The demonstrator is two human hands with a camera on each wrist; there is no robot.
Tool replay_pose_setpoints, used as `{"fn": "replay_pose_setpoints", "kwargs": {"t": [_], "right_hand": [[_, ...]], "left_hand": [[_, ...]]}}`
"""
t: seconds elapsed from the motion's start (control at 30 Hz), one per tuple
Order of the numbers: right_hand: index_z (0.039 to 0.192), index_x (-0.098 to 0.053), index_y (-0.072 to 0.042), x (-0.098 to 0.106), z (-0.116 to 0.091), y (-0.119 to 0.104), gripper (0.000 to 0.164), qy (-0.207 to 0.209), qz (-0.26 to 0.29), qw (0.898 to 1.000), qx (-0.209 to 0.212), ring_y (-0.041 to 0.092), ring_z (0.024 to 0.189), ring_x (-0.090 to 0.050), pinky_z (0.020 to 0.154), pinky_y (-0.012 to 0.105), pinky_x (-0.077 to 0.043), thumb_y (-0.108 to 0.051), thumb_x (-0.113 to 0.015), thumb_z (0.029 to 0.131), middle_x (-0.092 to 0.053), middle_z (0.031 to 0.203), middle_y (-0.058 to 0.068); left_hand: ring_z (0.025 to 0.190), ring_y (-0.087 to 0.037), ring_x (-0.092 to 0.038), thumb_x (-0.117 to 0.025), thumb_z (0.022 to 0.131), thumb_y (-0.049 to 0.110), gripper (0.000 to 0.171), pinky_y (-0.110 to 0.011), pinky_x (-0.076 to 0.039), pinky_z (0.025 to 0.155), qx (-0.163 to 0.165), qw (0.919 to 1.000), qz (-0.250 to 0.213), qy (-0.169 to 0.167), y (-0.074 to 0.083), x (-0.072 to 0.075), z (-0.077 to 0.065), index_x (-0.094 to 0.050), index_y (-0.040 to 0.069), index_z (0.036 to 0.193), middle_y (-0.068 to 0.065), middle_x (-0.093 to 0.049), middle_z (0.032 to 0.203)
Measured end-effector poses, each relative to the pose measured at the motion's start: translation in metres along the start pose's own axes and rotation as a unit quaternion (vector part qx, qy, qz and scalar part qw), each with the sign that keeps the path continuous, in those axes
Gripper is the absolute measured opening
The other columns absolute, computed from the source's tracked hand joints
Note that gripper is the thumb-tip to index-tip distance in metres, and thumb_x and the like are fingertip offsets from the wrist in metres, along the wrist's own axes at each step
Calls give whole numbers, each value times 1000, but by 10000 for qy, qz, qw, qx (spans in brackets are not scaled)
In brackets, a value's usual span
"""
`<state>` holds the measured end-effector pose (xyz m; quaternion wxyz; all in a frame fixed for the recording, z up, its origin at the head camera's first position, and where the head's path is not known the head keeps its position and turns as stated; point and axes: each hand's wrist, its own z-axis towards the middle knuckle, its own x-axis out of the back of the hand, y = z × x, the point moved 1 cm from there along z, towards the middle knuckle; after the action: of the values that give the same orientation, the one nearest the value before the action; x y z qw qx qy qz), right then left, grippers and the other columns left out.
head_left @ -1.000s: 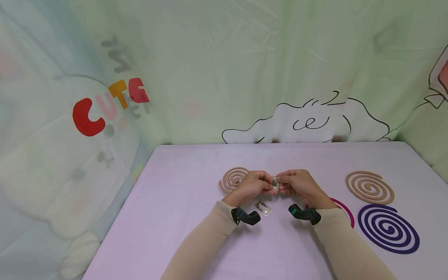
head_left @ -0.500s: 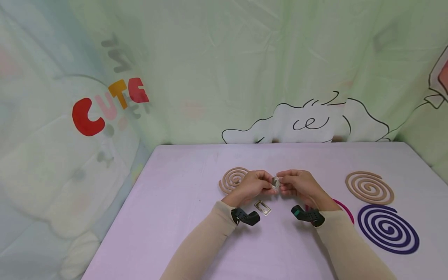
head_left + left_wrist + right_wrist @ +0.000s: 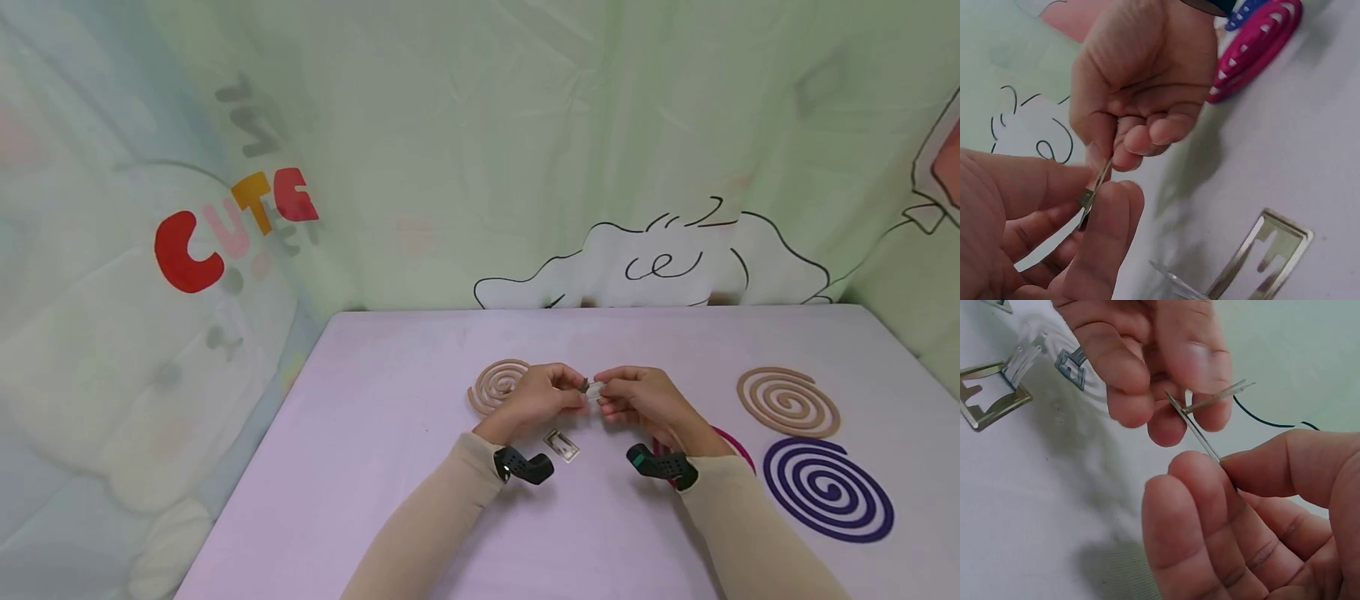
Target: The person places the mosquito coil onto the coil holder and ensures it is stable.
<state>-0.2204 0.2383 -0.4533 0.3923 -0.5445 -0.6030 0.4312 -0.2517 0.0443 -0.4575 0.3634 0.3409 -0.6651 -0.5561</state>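
Observation:
A small thin metal mosquito coil stand is held between the hands, above the table. My left hand pinches its left side; in the left wrist view, thumb and fingers close about its raised tab. The right hand pinches the opposite end of the plate between thumb and fingers. Seen edge-on in the right wrist view, the stand has a narrow tab angled out from its flat plate. Below the hands, another metal stand lies on the table, a rectangular frame with raised strips in the left wrist view.
A tan mosquito coil lies partly behind the left hand. A magenta coil is mostly hidden under the right forearm. Farther right lie another tan coil and a dark blue coil. A printed curtain rises behind the table.
Between the fingers the held stand has turned, its dark face giving way to a paler one with the tab at the left. The right hand has shifted slightly right.

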Motion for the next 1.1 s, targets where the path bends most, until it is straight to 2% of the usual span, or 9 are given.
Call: {"fn": "replay_pose_setpoints", "kwargs": {"t": [0.07, 0.13, 0.27, 0.47, 0.8, 1.1], "right_hand": [[136, -53, 12, 0, 0, 0, 40, 4, -15, 10000, 37, 13, 71, -69, 68, 27, -62, -7, -60, 102, -72, 85, 3], [134, -54, 11, -1, -1, 1, 37, -4, 21, 10000, 65, 13, 71, -70, 68, 27, -62, -7, -61, 102, -71, 86, 3], [130, -55, 10, -1, -3, 1, 34, -40, 92, 9999, 88, 13, 71, -70, 67, 28, -62, -7, -61, 102, -72, 86, 3], [129, -56, 10, 0, -5, 2, 31, -84, 209, 9995, 199, 12, 71, -70, 68, 28, -63, -5, -61, 103, -73, 86, 3], [128, -57, 10, 2, -7, 4, 28, -37, 330, 9991, 278, 12, 73, -72, 70, 28, -63, -4, -59, 104, -74, 88, 4], [127, -57, 10, 3, -7, 5, 27, -25, 457, 9985, 293, 12, 73, -73, 70, 28, -63, -3, -60, 103, -74, 86, 4]], "left_hand": [[75, -6, -67, -77, 91, 6, 15, -20, -57, 72, -211, 9979, 603, 81, 1, 0, -1, -73, 4, 105, 2, -69, 89], [74, -5, -67, -79, 91, 12, 15, -19, -55, 69, -409, 9938, 1021, 173, 2, -1, -2, -74, 5, 104, 4, -70, 89], [73, -5, -68, -78, 93, 12, 16, -19, -57, 68, -629, 9899, 1251, 240, 4, -4, -4, -74, 3, 105, 5, -69, 88], [74, -9, -73, -77, 93, 9, 14, -22, -60, 69, -710, 9911, 1098, 248, 4, -5, -4, -75, 1, 104, 2, -68, 88], [81, -18, -78, -76, 95, 9, 10, -20, -60, 70, -857, 9890, 1162, 313, 2, -5, -4, -77, 1, 102, -1, -75, 91], [81, -17, -77, -74, 95, 4, 11, -25, -62, 75, -775, 9943, 688, 235, 1, -4, -4, -76, -2, 104, -3, -75, 92]]}}
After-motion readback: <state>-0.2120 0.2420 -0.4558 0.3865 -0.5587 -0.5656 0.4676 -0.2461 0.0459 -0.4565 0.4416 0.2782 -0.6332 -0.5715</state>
